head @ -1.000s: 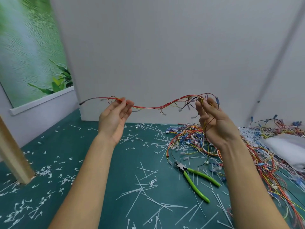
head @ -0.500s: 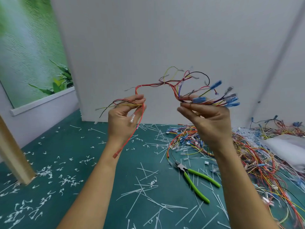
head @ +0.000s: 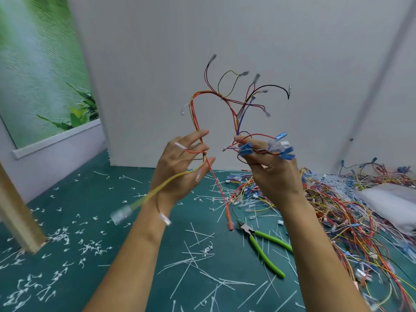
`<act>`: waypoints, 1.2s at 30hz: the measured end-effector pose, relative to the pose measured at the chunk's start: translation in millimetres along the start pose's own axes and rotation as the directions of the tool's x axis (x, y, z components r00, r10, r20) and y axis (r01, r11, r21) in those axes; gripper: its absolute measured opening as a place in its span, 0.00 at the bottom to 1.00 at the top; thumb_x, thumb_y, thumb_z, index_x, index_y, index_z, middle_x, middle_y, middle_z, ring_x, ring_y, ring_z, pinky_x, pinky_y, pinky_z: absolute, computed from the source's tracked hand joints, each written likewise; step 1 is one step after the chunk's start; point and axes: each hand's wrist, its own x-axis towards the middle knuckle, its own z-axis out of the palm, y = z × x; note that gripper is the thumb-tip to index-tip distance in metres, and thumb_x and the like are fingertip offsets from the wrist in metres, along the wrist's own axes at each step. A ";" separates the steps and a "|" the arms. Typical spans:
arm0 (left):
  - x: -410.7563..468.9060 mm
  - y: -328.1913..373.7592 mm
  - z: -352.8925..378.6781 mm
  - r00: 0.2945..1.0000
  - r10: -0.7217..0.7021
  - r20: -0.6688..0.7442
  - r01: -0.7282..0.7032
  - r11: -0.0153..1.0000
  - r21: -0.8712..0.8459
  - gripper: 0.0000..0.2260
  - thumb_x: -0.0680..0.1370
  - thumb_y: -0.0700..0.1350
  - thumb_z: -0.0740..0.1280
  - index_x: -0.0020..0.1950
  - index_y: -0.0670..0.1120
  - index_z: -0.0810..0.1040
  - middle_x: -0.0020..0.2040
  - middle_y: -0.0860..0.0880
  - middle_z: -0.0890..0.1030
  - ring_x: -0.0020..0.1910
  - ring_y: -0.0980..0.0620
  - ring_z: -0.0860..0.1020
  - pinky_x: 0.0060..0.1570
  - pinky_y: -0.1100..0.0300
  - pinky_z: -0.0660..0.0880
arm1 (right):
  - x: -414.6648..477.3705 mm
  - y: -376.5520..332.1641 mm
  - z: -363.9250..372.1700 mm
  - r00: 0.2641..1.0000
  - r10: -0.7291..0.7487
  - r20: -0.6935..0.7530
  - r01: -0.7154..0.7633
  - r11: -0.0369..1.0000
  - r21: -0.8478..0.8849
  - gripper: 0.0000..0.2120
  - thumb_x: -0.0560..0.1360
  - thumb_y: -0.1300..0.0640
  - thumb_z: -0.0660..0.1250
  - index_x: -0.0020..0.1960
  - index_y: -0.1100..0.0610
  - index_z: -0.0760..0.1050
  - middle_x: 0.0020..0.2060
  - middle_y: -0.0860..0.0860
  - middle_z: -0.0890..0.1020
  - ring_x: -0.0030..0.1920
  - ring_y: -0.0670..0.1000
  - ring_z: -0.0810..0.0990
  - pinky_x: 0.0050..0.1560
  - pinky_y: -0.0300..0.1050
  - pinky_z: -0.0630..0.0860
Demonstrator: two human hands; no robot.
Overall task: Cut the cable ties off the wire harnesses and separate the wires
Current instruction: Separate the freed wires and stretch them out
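Arching above both, the wire harness [head: 195,119] is gripped by right hand [head: 273,174] and, seemingly, left hand [head: 177,170].

A wire harness [head: 225,100] is held arched above the desk [head: 135,255]. Its red and yellow strands are gripped in the left hand [head: 180,167], and its blue terminals [head: 245,149] are pinched in the right hand [head: 274,174]. Green-handled cutters [head: 265,248] are laid among cut cable ties [head: 193,262], beside a heap of loose wires [head: 337,210].
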 end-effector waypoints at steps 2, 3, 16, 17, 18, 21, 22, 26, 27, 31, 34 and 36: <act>1.2 0.3 0.0 0.999 -0.021 0.026 0.021 1.000 0.002 0.11 0.70 0.36 0.79 0.48 0.36 0.83 0.51 0.37 0.84 0.42 0.37 0.81 0.43 0.44 0.80 | 0.7 0.6 0.6 1.000 0.025 -0.009 -0.025 1.000 -0.012 0.15 0.76 0.70 0.71 0.59 0.57 0.85 0.59 0.49 0.85 0.54 0.51 0.84 0.53 0.45 0.80; 1.2 0.0 -0.4 0.999 -0.020 0.033 0.020 1.000 -0.002 0.11 0.70 0.35 0.79 0.49 0.37 0.83 0.52 0.37 0.84 0.42 0.36 0.81 0.42 0.44 0.79 | 1.1 0.5 0.6 0.999 0.028 -0.020 -0.028 1.000 -0.007 0.14 0.77 0.70 0.71 0.59 0.58 0.85 0.60 0.49 0.85 0.56 0.50 0.83 0.55 0.42 0.79; -1.7 -8.1 0.2 0.947 -0.310 -0.083 0.265 0.900 -0.347 0.06 0.76 0.39 0.74 0.52 0.39 0.85 0.52 0.47 0.86 0.51 0.49 0.85 0.54 0.48 0.81 | 6.4 1.5 -6.7 0.670 0.712 0.210 -0.577 0.321 0.751 0.18 0.76 0.69 0.72 0.65 0.60 0.78 0.50 0.55 0.88 0.55 0.50 0.87 0.48 0.45 0.85; -0.7 -8.2 -0.3 0.908 -0.409 -0.085 0.337 0.837 -0.430 0.06 0.76 0.39 0.75 0.51 0.38 0.85 0.49 0.46 0.86 0.47 0.48 0.86 0.52 0.48 0.82 | 6.4 6.5 -8.6 0.620 0.744 0.250 -0.586 0.228 0.778 0.16 0.76 0.68 0.72 0.62 0.59 0.79 0.49 0.54 0.88 0.55 0.50 0.87 0.45 0.45 0.84; 0.8 -9.0 -1.2 0.862 -0.499 -0.083 0.395 0.767 -0.506 0.06 0.75 0.39 0.75 0.50 0.37 0.84 0.46 0.45 0.87 0.45 0.47 0.86 0.50 0.48 0.82 | 6.5 11.9 -10.5 0.579 0.761 0.293 -0.586 0.138 0.799 0.13 0.77 0.67 0.72 0.60 0.58 0.79 0.50 0.53 0.88 0.55 0.50 0.86 0.44 0.44 0.84; 7.1 -11.2 -5.7 0.700 -0.714 -0.018 0.483 0.492 -0.724 0.07 0.75 0.41 0.76 0.47 0.38 0.83 0.42 0.44 0.87 0.42 0.43 0.86 0.46 0.54 0.81 | 5.8 28.4 -16.9 0.475 0.759 0.446 -0.509 -0.176 0.843 0.09 0.76 0.65 0.71 0.54 0.55 0.80 0.54 0.51 0.86 0.55 0.45 0.85 0.43 0.41 0.82; 8.8 -12.5 -7.3 0.646 -0.763 0.013 0.496 0.406 -0.768 0.07 0.75 0.43 0.75 0.47 0.41 0.82 0.44 0.45 0.87 0.42 0.43 0.86 0.45 0.57 0.80 | 5.8 32.8 -19.3 0.442 0.747 0.496 -0.445 -0.297 0.845 0.09 0.75 0.65 0.71 0.54 0.56 0.81 0.54 0.52 0.87 0.55 0.44 0.86 0.42 0.39 0.83; 10.9 -20.9 -15.7 0.501 -0.852 0.156 0.424 0.084 -0.902 0.02 0.79 0.44 0.70 0.47 0.47 0.79 0.48 0.46 0.86 0.45 0.50 0.85 0.44 0.62 0.77 | 4.9 43.0 -26.1 0.442 0.681 0.584 -0.152 -0.585 0.797 0.13 0.73 0.69 0.67 0.57 0.66 0.82 0.54 0.59 0.86 0.53 0.52 0.87 0.39 0.38 0.83; 10.7 -22.8 -17.6 0.469 -0.864 0.185 0.399 0.020 -0.917 0.03 0.80 0.44 0.69 0.46 0.48 0.79 0.48 0.47 0.86 0.45 0.51 0.85 0.44 0.62 0.77 | 4.4 45.0 -26.4 0.454 0.675 0.581 -0.083 -0.618 0.782 0.14 0.74 0.70 0.66 0.58 0.69 0.80 0.55 0.60 0.86 0.55 0.55 0.87 0.39 0.39 0.84; 9.6 -26.2 -20.2 0.384 -0.888 0.251 0.343 -0.115 -0.932 0.03 0.80 0.45 0.69 0.46 0.49 0.79 0.49 0.47 0.86 0.46 0.54 0.85 0.45 0.63 0.78 | 4.8 46.5 -28.2 0.487 0.642 0.592 0.068 -0.704 0.707 0.13 0.76 0.73 0.60 0.56 0.78 0.78 0.55 0.63 0.85 0.66 0.57 0.81 0.36 0.44 0.84; 7.5 -26.7 -19.0 0.379 -0.883 0.278 0.360 -0.136 -0.923 0.03 0.79 0.46 0.69 0.47 0.49 0.79 0.50 0.47 0.86 0.46 0.54 0.85 0.46 0.63 0.78 | 6.7 44.7 -30.9 0.487 0.629 0.605 0.098 -0.728 0.678 0.14 0.78 0.73 0.57 0.59 0.78 0.76 0.61 0.65 0.82 0.62 0.62 0.82 0.38 0.48 0.85; 6.1 -27.2 -17.9 0.406 -0.874 0.267 0.385 -0.102 -0.917 0.03 0.80 0.46 0.68 0.49 0.48 0.79 0.51 0.46 0.86 0.46 0.53 0.84 0.47 0.62 0.78 | 7.9 41.5 -32.1 0.483 0.631 0.607 0.102 -0.729 0.677 0.15 0.78 0.73 0.57 0.60 0.78 0.76 0.65 0.65 0.80 0.57 0.64 0.85 0.40 0.49 0.85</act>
